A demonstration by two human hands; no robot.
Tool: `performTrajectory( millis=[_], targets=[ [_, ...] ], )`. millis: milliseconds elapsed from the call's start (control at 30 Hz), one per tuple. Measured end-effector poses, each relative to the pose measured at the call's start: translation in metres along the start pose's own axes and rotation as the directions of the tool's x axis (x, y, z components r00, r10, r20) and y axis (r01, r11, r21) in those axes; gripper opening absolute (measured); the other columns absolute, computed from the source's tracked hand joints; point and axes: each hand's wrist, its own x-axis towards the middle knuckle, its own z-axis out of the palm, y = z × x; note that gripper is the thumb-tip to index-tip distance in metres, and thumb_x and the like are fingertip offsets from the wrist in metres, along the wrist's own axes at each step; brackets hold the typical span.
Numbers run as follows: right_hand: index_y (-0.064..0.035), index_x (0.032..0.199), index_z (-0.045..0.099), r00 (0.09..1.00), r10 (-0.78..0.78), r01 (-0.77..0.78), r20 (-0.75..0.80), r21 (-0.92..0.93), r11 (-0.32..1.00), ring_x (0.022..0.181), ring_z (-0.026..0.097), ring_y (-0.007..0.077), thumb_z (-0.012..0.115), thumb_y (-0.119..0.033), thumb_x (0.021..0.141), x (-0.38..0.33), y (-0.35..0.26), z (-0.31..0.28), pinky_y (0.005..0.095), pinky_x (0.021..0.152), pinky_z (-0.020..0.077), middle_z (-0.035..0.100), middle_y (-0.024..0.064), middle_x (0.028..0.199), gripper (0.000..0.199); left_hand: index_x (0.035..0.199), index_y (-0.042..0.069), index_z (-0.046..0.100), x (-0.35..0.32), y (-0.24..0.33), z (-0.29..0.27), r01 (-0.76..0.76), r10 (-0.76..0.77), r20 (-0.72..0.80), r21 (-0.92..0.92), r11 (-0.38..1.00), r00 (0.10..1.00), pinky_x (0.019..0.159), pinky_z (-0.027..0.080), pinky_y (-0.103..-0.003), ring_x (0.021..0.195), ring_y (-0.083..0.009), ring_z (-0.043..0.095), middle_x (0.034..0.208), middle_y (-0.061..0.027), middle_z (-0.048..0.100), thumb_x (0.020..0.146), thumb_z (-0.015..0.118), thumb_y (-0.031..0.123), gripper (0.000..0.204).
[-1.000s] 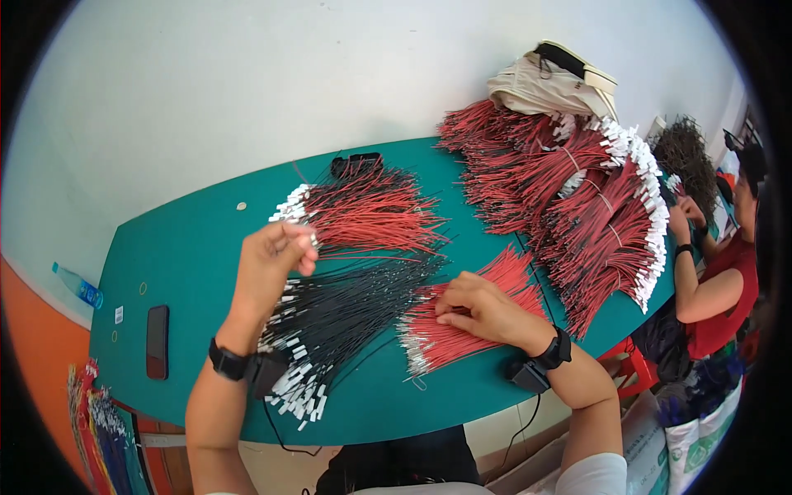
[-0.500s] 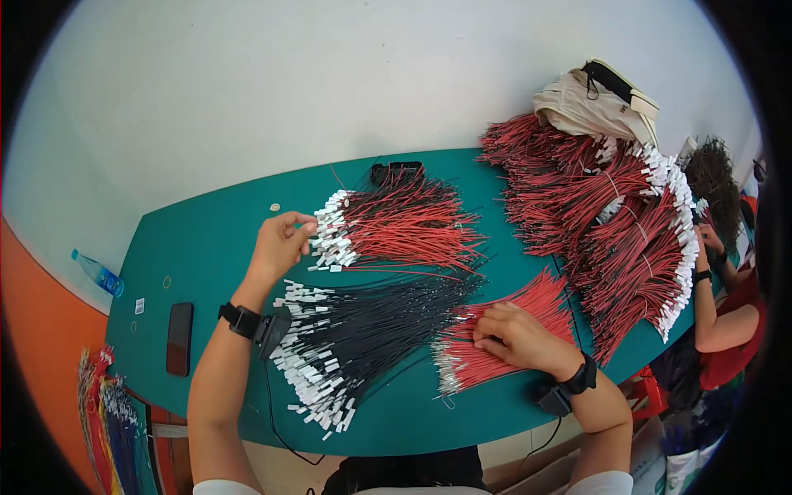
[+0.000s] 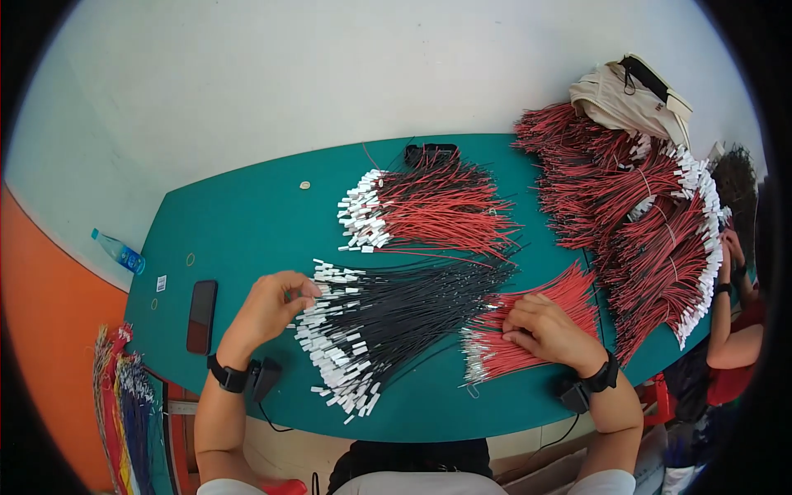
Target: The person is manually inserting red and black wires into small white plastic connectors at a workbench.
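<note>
My left hand (image 3: 274, 307) is at the white connector ends of a fanned pile of black wires (image 3: 412, 301). Its thumb and index finger are curved toward each other with a gap between them. My right hand (image 3: 546, 332) rests on a smaller pile of red wires (image 3: 569, 297) with bare-looking pale tips. Its fingers are curled and pinched together; whatever lies between them is hidden. Behind the black wires sits a bundle of mixed red and black wires (image 3: 445, 216) with white connectors at its left end.
Large tied wire bundles (image 3: 635, 223) fill the right side, with a beige bag (image 3: 627, 103) on top. A phone (image 3: 201, 318), rubber bands and a bottle (image 3: 120, 251) are at the left. A black strap (image 3: 431, 154) lies at the back. Another person's arm (image 3: 730, 338) works at far right.
My left hand has come nearer to me, from the red-and-black bundle to the black wires' connectors. My right hand stays on the red wires. The whole view has shifted slightly.
</note>
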Motion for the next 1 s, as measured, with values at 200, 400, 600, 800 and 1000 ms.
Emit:
performTrajectory(
  millis=[200,400,600,800,1000],
  targets=[
    [-0.0059,0.086,0.061,0.999,-0.015,0.015,-0.037,-0.002,1.0,0.084,0.055,0.0292,0.069,-0.008,0.081,0.001,-0.007,0.0,0.0396,0.08,0.043,0.058,0.0085,0.082,0.01,0.088,0.003,0.067,-0.012,-0.01,0.014,0.059,-0.057,-0.034,0.056,0.997,0.998,0.059,0.044,-0.027,0.066,-0.0102,0.053,0.077,-0.0016,0.063,0.08,0.072,-0.001,0.01],
    [-0.0057,0.088,0.059,0.997,0.001,0.003,-0.076,0.049,0.999,0.085,0.056,0.0309,0.066,-0.008,0.084,-0.005,-0.001,0.002,0.0412,0.08,0.0435,0.058,0.0099,0.083,0.009,0.086,0.002,0.066,-0.003,-0.005,0.028,-0.002,0.013,-0.095,0.122,0.993,0.995,0.058,0.045,-0.03,0.063,-0.0141,0.055,0.077,-0.0056,0.063,0.075,0.075,-0.001,0.015],
    [-0.0056,0.088,0.055,0.996,-0.045,0.05,-0.071,0.077,0.996,0.087,0.057,0.0329,0.062,-0.009,0.086,-0.003,0.005,0.004,0.0427,0.079,0.0438,0.058,0.0112,0.084,0.008,0.084,0.002,0.066,-0.002,-0.006,0.029,-0.07,0.1,-0.102,0.261,0.963,0.99,0.06,0.047,-0.034,0.065,-0.0204,0.059,0.078,-0.0088,0.064,0.072,0.076,0.0,0.016],
    [-0.0045,0.09,0.055,0.997,-0.045,0.052,-0.063,0.117,0.992,0.086,0.057,0.0328,0.061,-0.009,0.087,-0.004,0.004,0.0,0.042,0.077,0.0454,0.058,0.0121,0.084,0.008,0.08,0.004,0.064,-0.003,0.003,0.039,-0.076,0.153,-0.153,0.419,0.905,0.976,0.06,0.047,-0.039,0.065,-0.0268,0.06,0.077,-0.011,0.062,0.071,0.075,0.001,0.015],
    [-0.0022,0.091,0.053,0.983,-0.072,0.104,-0.169,0.185,0.977,0.079,0.06,0.0342,0.06,-0.006,0.088,-0.005,-0.003,-0.003,0.0414,0.069,0.0473,0.061,0.0135,0.081,0.008,0.077,0.004,0.06,-0.009,0.006,0.045,-0.074,0.193,-0.218,0.457,0.886,0.957,0.062,0.046,-0.039,0.069,-0.0287,0.059,0.076,-0.0106,0.059,0.069,0.075,0.001,0.017]
  ],
)
